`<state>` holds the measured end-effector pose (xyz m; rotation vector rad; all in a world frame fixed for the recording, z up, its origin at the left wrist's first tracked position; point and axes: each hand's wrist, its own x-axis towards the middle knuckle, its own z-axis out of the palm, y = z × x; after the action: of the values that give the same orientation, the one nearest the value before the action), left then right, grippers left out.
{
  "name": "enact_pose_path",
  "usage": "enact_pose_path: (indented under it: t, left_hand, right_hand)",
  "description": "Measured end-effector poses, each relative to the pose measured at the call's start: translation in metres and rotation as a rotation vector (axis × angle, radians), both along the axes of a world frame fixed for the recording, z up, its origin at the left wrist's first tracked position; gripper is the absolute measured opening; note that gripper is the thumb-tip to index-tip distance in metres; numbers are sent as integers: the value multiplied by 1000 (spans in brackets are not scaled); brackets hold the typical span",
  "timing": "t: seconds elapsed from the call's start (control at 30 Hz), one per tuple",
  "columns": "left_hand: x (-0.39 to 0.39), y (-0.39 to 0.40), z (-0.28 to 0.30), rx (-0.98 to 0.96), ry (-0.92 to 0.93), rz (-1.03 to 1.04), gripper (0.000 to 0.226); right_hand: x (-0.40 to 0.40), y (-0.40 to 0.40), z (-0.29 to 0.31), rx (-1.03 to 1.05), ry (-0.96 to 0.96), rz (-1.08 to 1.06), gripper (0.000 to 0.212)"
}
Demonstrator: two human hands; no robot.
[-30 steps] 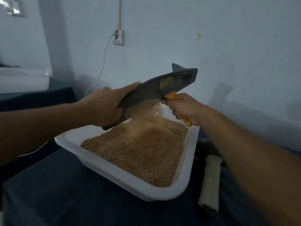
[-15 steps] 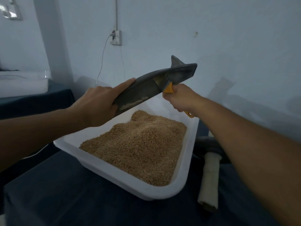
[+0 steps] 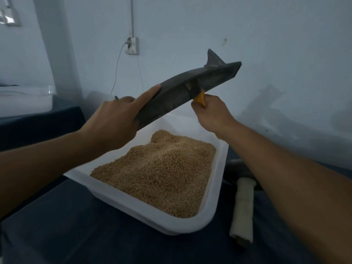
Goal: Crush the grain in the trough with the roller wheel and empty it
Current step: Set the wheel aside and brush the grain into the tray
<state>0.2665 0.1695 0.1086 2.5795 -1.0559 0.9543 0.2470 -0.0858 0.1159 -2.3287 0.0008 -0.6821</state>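
My left hand grips the lower end of a dark grey boat-shaped trough, which is tilted with that end down over a white plastic tub. No grain shows inside the trough. My right hand holds a brush with an orange handle, its bristles pressed into the trough's middle. The tub holds a heap of tan crushed grain. A roller handle wrapped in pale cloth lies on the dark table right of the tub; its wheel is hidden behind my right forearm.
The tub stands on a dark blue cloth-covered table against a pale wall. A wall socket with a white cable is behind it. A clear container sits on another dark table at the far left.
A second ago grain was pouring from the trough into the tub. The flow has stopped, the last residue is gone, and both hands have raised the trough slightly.
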Motion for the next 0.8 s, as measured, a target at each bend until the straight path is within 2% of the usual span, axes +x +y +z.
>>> enact_pose_path:
  t: [0.2, 0.33, 0.4, 0.5, 0.57, 0.8]
  left_hand:
    - [-1, 2, 1, -113, 89, -26, 84]
    - [-12, -2, 6, -179, 230, -52, 81]
    - [-22, -5, 11, -235, 398, -91, 80]
    - [-40, -18, 16, -460, 740, -220, 77]
    - [-56, -28, 22, -569, 894, -271, 74]
    - [-122, -66, 55, -657, 1160, -488, 60]
  right_hand:
    - [1, -5, 12, -5, -21, 25, 38]
    - [-2, -12, 16, 11, 16, 20, 35]
    - [-6, -16, 20, 16, 11, 7, 37]
    - [-16, -24, 33, -24, -24, -25, 38]
    - [-27, -30, 44, -61, -49, -58, 42]
    - [-85, -68, 74, -14, -150, -175, 44]
